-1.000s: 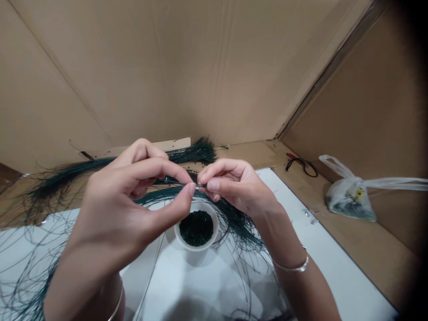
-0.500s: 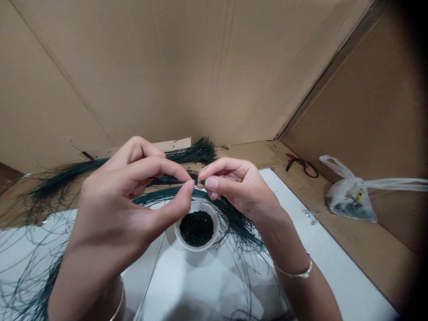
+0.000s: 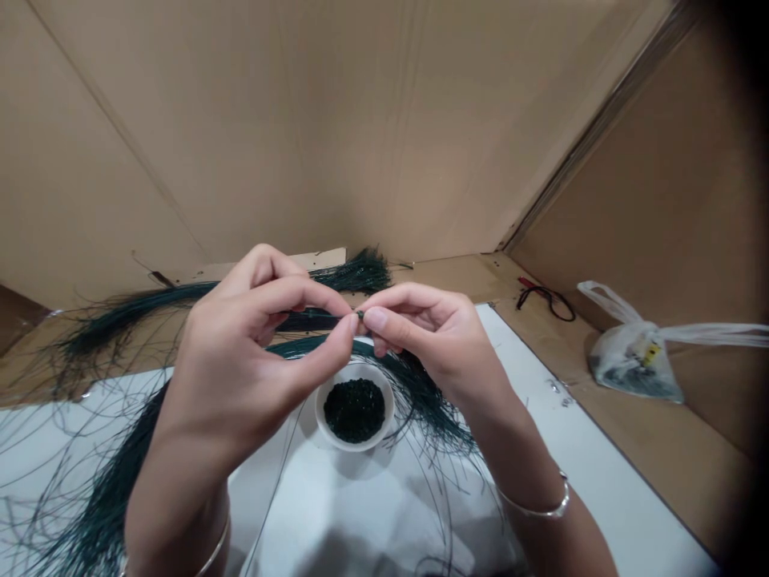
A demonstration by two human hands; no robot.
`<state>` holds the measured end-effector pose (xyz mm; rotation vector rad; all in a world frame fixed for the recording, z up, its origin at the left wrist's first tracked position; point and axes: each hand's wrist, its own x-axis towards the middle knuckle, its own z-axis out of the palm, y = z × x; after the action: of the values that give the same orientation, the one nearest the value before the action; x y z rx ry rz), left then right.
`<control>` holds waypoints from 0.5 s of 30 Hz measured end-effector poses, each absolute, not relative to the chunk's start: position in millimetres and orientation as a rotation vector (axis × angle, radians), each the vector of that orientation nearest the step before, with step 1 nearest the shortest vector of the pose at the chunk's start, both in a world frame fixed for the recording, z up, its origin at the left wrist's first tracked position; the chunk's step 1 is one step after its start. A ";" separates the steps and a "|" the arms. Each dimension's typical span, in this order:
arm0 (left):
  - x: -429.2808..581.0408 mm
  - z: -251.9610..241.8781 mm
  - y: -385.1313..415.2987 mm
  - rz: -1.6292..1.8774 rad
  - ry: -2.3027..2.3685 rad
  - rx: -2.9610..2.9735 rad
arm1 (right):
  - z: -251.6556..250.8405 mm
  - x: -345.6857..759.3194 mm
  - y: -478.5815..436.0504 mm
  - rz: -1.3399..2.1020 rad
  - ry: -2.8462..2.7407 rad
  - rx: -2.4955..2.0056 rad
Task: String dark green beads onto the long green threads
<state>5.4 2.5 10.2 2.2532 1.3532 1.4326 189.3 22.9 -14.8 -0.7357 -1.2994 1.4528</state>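
Observation:
Above a white bowl (image 3: 320, 417), my left hand (image 3: 240, 361) and my right hand (image 3: 441, 332) meet fingertip to fingertip, each in a thumb-and-forefinger pinch. A tiny dark green bead (image 3: 360, 315) shows between the two pinches, at the tips of my right thumb and forefinger. What lies inside the left pinch is hidden by the fingers. Small dark green beads (image 3: 354, 410) fill much of the bowl. Behind and right of it curves a bundle of thin dark green strands (image 3: 429, 401), partly covered by my hands.
Another strand bundle (image 3: 108, 497) spreads over the white tabletop (image 3: 601, 457) by my left forearm. A further bundle (image 3: 366, 271) lies along the back cardboard wall (image 3: 336, 120). To the right are a tied plastic bag (image 3: 637, 365) and a black cable (image 3: 556, 303).
My left hand has shifted right, closing the small gap to my right fingertips. The thin strand seen by the left fingertips is now hidden. The bowl and bundles stay put.

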 end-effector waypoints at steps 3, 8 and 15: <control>4.1 9.4 5.8 1.405 1.348 2.275 | -17.4 190.2 26.5 1.428 -1.333 -0.690; -1.7 7.8 8.9 1.354 1.305 2.382 | -17.1 189.3 25.8 1.304 -1.408 -0.671; -1.0 8.1 10.7 1.369 1.344 2.293 | -15.6 191.1 21.2 1.135 -1.501 -0.759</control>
<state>-1.0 10.7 8.1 2.2929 1.3439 1.3691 191.1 21.2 -15.6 -0.7586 -1.5008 1.1349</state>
